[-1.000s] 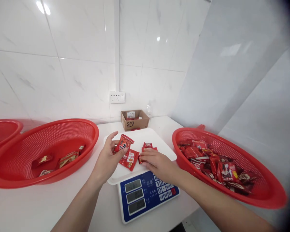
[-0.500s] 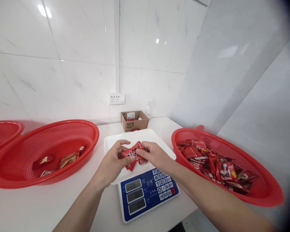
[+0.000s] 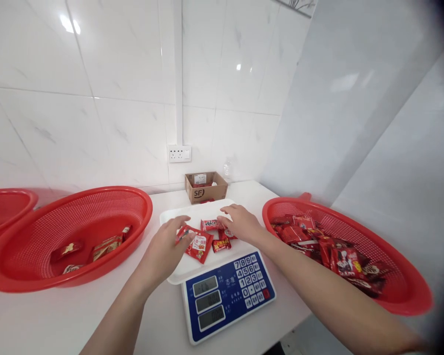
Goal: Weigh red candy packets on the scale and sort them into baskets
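Several small red snack packets (image 3: 200, 243) lie spread on the white tray (image 3: 177, 270) of a blue-faced scale (image 3: 229, 293). My left hand (image 3: 166, 249) hovers over the tray's left side, fingers loosely spread, fingertips touching the larger packet. My right hand (image 3: 241, 223) lies flat over the tray's right side, fingers extended, touching a small packet (image 3: 210, 225). Neither hand grips anything.
A red mesh basket (image 3: 133, 235) on the left holds a few packets; another red basket (image 3: 410, 296) on the right is full of red packets. A third basket (image 3: 7, 204) sits far left. A small cardboard box (image 3: 206, 187) and wall socket (image 3: 179, 153) are behind.
Half a second ago both hands held a bunch of packets together above the tray; now the packets lie spread on the tray and the hands have opened and moved apart.
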`<state>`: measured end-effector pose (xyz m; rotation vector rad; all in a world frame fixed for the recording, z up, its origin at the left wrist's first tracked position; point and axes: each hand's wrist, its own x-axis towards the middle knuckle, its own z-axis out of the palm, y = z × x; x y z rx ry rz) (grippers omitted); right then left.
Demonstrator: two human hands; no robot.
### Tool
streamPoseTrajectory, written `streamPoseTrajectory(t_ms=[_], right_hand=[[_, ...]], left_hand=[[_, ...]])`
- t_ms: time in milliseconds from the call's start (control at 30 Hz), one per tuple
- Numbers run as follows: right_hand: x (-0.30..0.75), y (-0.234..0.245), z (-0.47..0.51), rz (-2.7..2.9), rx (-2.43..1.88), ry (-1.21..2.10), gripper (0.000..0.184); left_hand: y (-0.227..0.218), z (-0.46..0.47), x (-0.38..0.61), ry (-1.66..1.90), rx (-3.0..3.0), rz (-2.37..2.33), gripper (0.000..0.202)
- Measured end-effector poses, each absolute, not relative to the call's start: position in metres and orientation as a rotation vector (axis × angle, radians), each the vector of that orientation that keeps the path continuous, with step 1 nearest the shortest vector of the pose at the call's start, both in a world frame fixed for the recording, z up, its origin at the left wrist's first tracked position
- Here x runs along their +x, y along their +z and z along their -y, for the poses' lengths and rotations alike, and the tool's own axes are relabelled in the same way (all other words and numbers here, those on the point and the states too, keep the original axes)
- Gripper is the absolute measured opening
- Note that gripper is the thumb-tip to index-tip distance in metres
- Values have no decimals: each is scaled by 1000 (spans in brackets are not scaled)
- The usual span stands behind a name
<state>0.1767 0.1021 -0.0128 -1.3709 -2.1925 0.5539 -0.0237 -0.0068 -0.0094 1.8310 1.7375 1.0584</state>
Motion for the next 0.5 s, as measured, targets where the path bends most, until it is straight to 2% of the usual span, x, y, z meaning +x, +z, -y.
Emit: streamPoseTrajectory(t_ms=[100, 200, 333, 500], right_hand=[[183, -20, -92, 2320, -1332, 531, 42], [187, -25, -84, 2474, -1208, 607, 50], [188, -26, -83, 2527, -1007, 696, 49], [184, -23, -87, 2671, -931, 687, 43]], left_hand=[[-14, 9, -22, 785, 2053, -1717, 36], [-20, 8, -19, 665, 2190, -1676, 37], [-26, 3, -18, 618, 2275, -1645, 30], [-28, -1, -27, 633, 2364, -1566, 38]])
